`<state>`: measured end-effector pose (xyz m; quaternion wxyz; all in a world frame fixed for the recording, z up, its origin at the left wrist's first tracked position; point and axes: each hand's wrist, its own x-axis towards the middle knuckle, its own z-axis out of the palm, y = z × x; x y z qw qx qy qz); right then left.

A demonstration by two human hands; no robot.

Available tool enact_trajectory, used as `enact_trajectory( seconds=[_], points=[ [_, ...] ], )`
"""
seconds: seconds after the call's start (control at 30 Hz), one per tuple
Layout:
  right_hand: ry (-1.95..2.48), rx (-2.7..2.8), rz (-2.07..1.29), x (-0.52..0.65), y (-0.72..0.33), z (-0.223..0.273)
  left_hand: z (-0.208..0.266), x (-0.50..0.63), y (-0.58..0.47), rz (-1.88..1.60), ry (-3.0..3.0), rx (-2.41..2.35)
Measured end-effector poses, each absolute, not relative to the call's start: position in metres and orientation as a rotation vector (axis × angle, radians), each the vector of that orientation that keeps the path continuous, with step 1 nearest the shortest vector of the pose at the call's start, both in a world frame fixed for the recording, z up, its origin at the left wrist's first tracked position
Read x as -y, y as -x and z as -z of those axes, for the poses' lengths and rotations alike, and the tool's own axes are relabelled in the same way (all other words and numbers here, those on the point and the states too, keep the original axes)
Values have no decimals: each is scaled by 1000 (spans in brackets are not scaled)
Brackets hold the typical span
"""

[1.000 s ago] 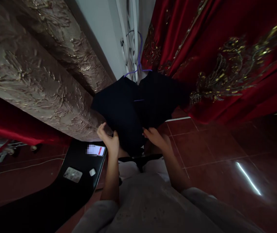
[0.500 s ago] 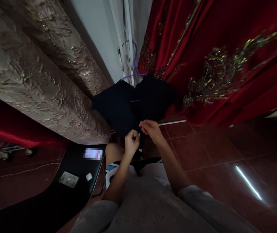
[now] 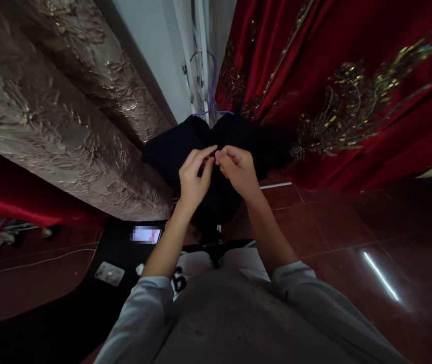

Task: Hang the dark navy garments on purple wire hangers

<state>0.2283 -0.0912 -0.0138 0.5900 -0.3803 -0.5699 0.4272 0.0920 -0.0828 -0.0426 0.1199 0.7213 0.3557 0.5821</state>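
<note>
A dark navy shirt (image 3: 168,151) hangs in front of me on a purple hanger (image 3: 211,98), its neck opening facing me. At the middle of its front, just below the neckline, my left hand (image 3: 194,178) pinches the cloth between thumb and fingers, index finger stretched toward the right. My right hand (image 3: 240,171) is closed at the same spot, with thumb and curled fingers pressed together at the shirt's front. The fingertips of both hands nearly meet. Whatever small part of the shirt lies between them is too dark to make out.
A beige textured curtain (image 3: 87,136) hangs close on the left, a red sequined curtain (image 3: 276,65) on the right. White metal poles (image 3: 200,30) stand behind the hanger. On the black bench (image 3: 75,303) at left lie a lit phone (image 3: 147,234) and a patterned phone (image 3: 109,273).
Both hands have moved up and away from my body, from the shirt's lower front to just under its neckline. The front edges, spread apart earlier, now lie closer together.
</note>
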Motion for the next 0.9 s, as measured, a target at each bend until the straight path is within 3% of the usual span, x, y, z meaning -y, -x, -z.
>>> enact_trajectory(
  seconds=[0.2, 0.4, 0.6, 0.77, 0.9],
  points=[
    [1033, 1322, -693, 88, -220, 40, 27, 70, -83, -1645, -2385, -1049],
    [1096, 1394, -719, 85, -212, 42, 35, 73, -69, -1656, -2405, -1191],
    [1161, 1320, -757, 81, -210, 55, 5, 86, -61, -1713, -2400, -1212],
    [1225, 1270, -864, 85, -214, 86, 2, 40, -9, -2060, -2053, -1506],
    [1182, 1281, -900, 94, -210, 90, 63, -14, 24, -2204, -1246, -1481]
  ],
)
